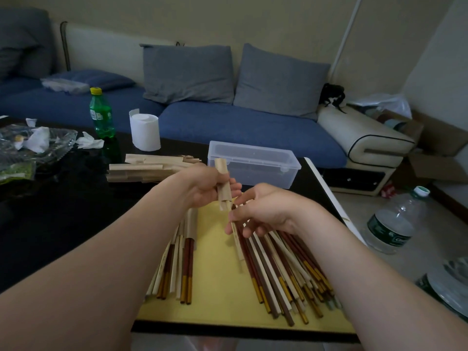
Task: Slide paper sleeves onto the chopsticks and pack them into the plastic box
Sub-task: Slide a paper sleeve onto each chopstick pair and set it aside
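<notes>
At frame centre, the left hand [209, 190] grips a paper sleeve [223, 182] (upright); the right hand [264, 211] pinches a pale chopstick [238, 248] just below it.

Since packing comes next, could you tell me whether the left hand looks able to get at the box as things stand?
Probably yes: the box stands just beyond the left hand, with nothing between them. That hand holds a sleeve, though, so it isn't free.

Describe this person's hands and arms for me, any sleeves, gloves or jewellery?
The left hand and right hand are bare: no gloves, rings, watch or bracelet visible. No clothing sleeves show anywhere up to the frame's edge.
</notes>
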A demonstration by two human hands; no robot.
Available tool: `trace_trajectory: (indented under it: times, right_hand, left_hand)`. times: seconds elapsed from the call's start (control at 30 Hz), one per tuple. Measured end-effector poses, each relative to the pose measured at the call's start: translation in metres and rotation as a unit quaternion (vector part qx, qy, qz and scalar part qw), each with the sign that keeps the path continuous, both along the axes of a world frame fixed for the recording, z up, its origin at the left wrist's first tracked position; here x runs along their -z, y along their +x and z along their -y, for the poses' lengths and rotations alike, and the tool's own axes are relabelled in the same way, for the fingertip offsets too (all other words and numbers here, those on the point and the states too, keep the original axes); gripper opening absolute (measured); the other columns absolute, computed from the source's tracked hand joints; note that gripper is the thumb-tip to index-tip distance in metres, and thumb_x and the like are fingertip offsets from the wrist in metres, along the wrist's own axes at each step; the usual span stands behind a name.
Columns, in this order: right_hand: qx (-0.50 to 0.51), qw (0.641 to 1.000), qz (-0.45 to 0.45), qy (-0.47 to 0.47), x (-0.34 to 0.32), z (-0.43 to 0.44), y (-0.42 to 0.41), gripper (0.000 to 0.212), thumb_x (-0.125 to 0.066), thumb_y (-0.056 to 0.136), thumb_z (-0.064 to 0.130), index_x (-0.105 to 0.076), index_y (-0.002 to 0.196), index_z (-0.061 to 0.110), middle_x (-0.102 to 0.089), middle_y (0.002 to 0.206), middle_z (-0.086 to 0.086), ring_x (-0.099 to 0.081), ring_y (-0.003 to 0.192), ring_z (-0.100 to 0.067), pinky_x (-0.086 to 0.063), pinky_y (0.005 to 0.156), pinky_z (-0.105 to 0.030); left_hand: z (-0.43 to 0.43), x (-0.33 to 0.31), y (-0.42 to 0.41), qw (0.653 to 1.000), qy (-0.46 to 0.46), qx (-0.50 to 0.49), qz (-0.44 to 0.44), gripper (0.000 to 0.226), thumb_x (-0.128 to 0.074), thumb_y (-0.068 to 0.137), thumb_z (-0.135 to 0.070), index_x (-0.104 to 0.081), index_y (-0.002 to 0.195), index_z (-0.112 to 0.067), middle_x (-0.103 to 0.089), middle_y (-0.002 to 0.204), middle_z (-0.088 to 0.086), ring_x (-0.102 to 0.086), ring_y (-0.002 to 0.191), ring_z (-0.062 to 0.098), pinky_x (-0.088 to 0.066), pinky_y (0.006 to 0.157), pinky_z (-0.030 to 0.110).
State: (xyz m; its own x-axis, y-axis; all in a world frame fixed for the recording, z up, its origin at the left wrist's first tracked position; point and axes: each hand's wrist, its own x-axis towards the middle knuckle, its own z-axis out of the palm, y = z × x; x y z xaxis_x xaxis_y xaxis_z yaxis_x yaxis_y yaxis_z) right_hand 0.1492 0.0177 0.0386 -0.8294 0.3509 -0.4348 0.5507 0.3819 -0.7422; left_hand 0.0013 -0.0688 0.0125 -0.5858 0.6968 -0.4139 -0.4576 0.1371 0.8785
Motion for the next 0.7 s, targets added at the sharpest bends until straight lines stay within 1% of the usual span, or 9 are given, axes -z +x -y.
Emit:
trace_trajectory:
  times: [0.07,0.13,0.2,0.27,0.33,0.47,0.53,0.63,0.7]
  right_hand:
    - [0.014,1.0,-0.001,0.007,0.001,-0.003,0.001,0.019,-0.064,0.109,0.024,-0.068,0.118,0.007,-0.084,0.095,-0.007,-0.069,0.064,-0.011,-0.046,0.054,-0.022]
    - [0.051,0.998,0.015,0.033,0.001,-0.008,0.002,0.03,-0.057,0.112,0.034,-0.066,0.122,0.007,-0.084,0.09,-0.009,-0.069,0.061,-0.012,-0.048,0.054,-0.022]
    - [0.076,0.989,0.047,0.12,0.003,-0.015,0.004,0.019,-0.059,0.109,0.024,-0.069,0.115,0.009,-0.083,0.081,-0.006,-0.066,0.056,-0.012,-0.048,0.051,-0.023]
    - [0.073,0.965,0.083,0.239,0.005,-0.023,0.008,0.007,-0.068,0.099,0.012,-0.073,0.104,0.011,-0.08,0.076,-0.004,-0.067,0.057,-0.013,-0.05,0.049,-0.023]
    - [0.067,0.944,0.115,0.303,0.006,-0.027,0.014,0.009,-0.076,0.093,0.01,-0.072,0.101,0.012,-0.078,0.084,-0.006,-0.071,0.062,-0.014,-0.052,0.049,-0.023]
    - [0.05,0.936,0.156,0.31,0.007,-0.026,0.022,0.033,-0.083,0.089,0.011,-0.066,0.118,0.013,-0.075,0.095,-0.008,-0.075,0.067,-0.013,-0.054,0.046,-0.021]
    - [0.048,0.937,0.163,0.305,0.011,-0.025,0.021,0.044,-0.084,0.09,0.01,-0.064,0.128,0.014,-0.075,0.098,-0.008,-0.075,0.066,-0.013,-0.058,0.049,-0.022]
    - [0.048,0.942,0.156,0.295,0.014,-0.023,0.021,0.043,-0.081,0.092,0.013,-0.063,0.13,0.014,-0.076,0.098,-0.008,-0.074,0.065,-0.013,-0.061,0.056,-0.022]
    - [0.051,0.949,0.148,0.275,0.012,-0.022,0.022,0.03,-0.079,0.093,0.018,-0.066,0.119,0.013,-0.077,0.095,-0.007,-0.072,0.063,-0.013,-0.059,0.055,-0.023]
  left_hand:
    - [-0.001,0.001,0.001,1.0,-0.022,0.02,-0.005,0.019,-0.055,0.106,-0.005,-0.057,0.123,0.004,-0.073,0.106,0.02,-0.075,0.092,0.027,-0.064,0.071,0.039]
    - [-0.002,0.003,0.002,0.998,-0.048,0.038,-0.015,0.021,-0.058,0.105,-0.007,-0.059,0.124,0.002,-0.073,0.107,0.018,-0.076,0.093,0.026,-0.065,0.071,0.038]
    - [-0.003,0.006,0.001,0.995,-0.077,0.052,-0.033,0.022,-0.058,0.106,-0.011,-0.062,0.124,0.001,-0.073,0.111,0.018,-0.075,0.098,0.026,-0.065,0.077,0.04]
    - [-0.003,0.008,0.001,0.991,-0.104,0.066,-0.052,0.022,-0.059,0.106,-0.015,-0.066,0.122,-0.001,-0.075,0.111,0.017,-0.075,0.099,0.026,-0.065,0.084,0.042]
    - [-0.002,0.008,0.002,0.987,-0.124,0.078,-0.067,0.023,-0.06,0.106,-0.019,-0.067,0.119,-0.001,-0.077,0.11,0.017,-0.077,0.097,0.026,-0.064,0.087,0.044]
    - [-0.001,0.007,0.007,0.984,-0.138,0.07,-0.09,0.024,-0.059,0.106,-0.02,-0.066,0.118,0.0,-0.077,0.107,0.018,-0.078,0.094,0.027,-0.065,0.084,0.045]
    - [-0.002,0.008,0.009,0.986,-0.13,0.055,-0.093,0.022,-0.059,0.106,-0.016,-0.062,0.12,0.0,-0.076,0.109,0.019,-0.078,0.095,0.028,-0.066,0.08,0.044]
    - [-0.002,0.007,0.011,0.987,-0.12,0.045,-0.097,0.022,-0.06,0.104,-0.007,-0.058,0.123,0.001,-0.074,0.111,0.02,-0.077,0.096,0.028,-0.065,0.083,0.043]
    - [-0.003,0.008,0.011,0.988,-0.112,0.039,-0.097,0.024,-0.06,0.104,-0.006,-0.056,0.126,0.0,-0.075,0.109,0.02,-0.079,0.092,0.027,-0.065,0.08,0.044]
